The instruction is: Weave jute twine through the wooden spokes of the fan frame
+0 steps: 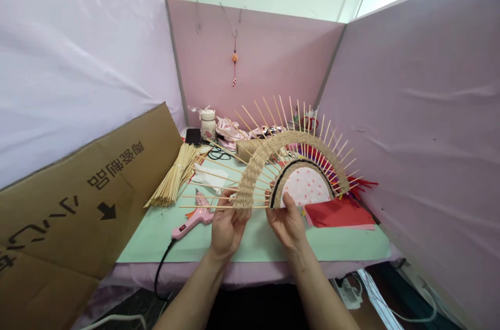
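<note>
Between both hands, above the table, is a half-round woven stick fan (258, 163). Thin wooden sticks radiate from it, and a wide band of tan twine is woven across them in an arch. At its centre sits a white half-disc with pink dots (307, 187), edged by twine and a black line. My left hand (229, 228) is closed on the lower left end of the twine band. My right hand (287, 220) grips the inner edge by the half-disc, thumb in front; its other fingers are partly hidden behind. A pink glue gun (193, 220) lies just left of my left hand.
A bundle of sticks (174, 176) and white tissue (211, 176) lie at left, beside a leaning cardboard sheet (89, 205). Behind are a bottle (208, 124), a twine roll (248, 149) and pink cloth. Red sheets (336, 214) lie at right. Purple partitions enclose the table.
</note>
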`<action>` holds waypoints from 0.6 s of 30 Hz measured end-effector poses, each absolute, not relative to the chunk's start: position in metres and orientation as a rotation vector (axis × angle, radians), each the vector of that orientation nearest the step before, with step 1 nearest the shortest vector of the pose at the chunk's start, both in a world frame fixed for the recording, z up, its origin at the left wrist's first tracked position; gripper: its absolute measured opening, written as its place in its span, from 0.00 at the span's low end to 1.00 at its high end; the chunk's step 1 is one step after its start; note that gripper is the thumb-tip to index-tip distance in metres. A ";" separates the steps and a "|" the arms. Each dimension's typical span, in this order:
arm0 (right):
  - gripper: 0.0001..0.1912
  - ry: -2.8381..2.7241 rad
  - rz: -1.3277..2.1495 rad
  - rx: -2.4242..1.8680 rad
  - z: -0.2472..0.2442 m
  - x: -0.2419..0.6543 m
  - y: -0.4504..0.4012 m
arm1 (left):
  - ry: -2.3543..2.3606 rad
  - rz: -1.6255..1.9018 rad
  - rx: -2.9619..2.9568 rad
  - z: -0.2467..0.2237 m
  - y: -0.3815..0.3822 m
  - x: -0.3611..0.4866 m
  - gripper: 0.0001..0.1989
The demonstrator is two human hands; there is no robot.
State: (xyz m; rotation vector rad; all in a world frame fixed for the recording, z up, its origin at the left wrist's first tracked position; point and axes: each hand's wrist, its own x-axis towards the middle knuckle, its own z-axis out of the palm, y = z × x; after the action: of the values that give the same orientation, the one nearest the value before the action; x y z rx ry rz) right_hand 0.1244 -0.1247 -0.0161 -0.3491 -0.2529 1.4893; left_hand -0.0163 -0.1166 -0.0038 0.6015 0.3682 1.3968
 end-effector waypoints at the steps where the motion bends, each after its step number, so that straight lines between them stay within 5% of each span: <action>1: 0.15 -0.256 1.485 -0.353 -0.016 0.124 -0.124 | 0.378 1.444 0.599 -0.005 -0.119 -0.016 0.09; 5: 0.18 -0.247 1.464 -0.367 -0.013 0.127 -0.119 | 0.393 1.548 0.638 -0.005 -0.125 -0.018 0.04; 18: 0.10 -0.313 1.509 -0.398 -0.022 0.132 -0.100 | 0.798 1.675 0.715 -0.012 -0.117 -0.031 0.17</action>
State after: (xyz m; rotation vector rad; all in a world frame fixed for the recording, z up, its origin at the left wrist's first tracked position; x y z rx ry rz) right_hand 0.1320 -0.1000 -0.0217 -0.3976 -0.3127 1.5090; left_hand -0.0307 -0.1169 -0.0117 0.7146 0.7984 1.6747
